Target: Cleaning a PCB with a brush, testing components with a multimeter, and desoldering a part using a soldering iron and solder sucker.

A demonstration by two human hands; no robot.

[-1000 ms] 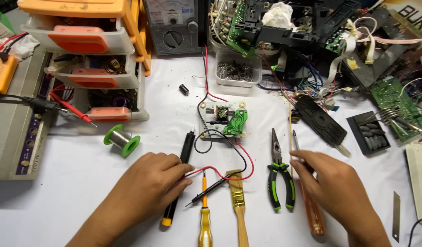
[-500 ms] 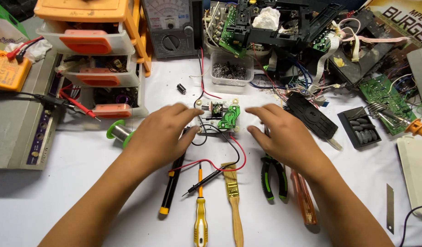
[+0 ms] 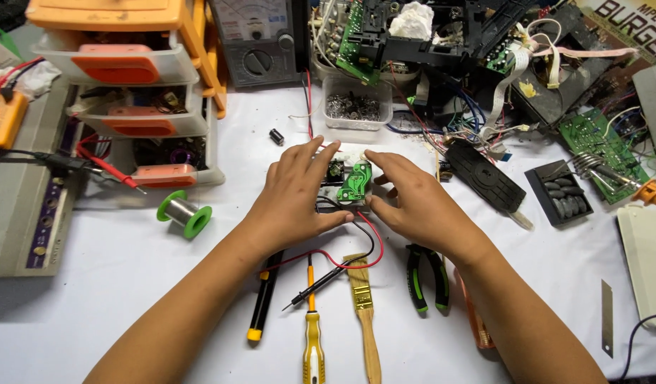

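Nearest the camera, laid out on the white table (image 3: 129, 284): a yellow-handled screwdriver (image 3: 312, 334), a wooden-handled brush (image 3: 363, 313), a black tool with a yellow tip (image 3: 262, 299), green-handled pliers (image 3: 426, 276) and, partly hidden under the right forearm, an orange-handled tool (image 3: 476, 320). Far right near the edge, a bare utility blade (image 3: 606, 316). A little farther in, a black test probe (image 3: 321, 279) lying slantwise, with red and black leads (image 3: 356, 242) curling up toward the middle. At the centre, both hands closed in on a small module with a green circuit board (image 3: 355, 182): left hand (image 3: 296, 195) cupped over its left side, fingers spread and bent, thumb pressed along the near edge; right hand (image 3: 413, 203) curved around its right side, fingertips touching the board's top and thumb at the lower corner. Held between the two hands, resting on the table rather than lifted, as far as can be seen. Off to the left, a green spool of solder (image 3: 184, 212) and a red probe (image 3: 108, 169). Just beyond the hands, a small black capacitor (image 3: 276, 136) and a clear tub of small metal parts (image 3: 356, 107). To the right, a black remote-like part (image 3: 484, 178), a rubber keypad (image 3: 562, 195) and a soldering iron (image 3: 626, 183). Farthest back, orange and white parts drawers (image 3: 122, 78), an analogue meter (image 3: 260, 43) and a heap of dismantled boards and wires (image 3: 470, 50).
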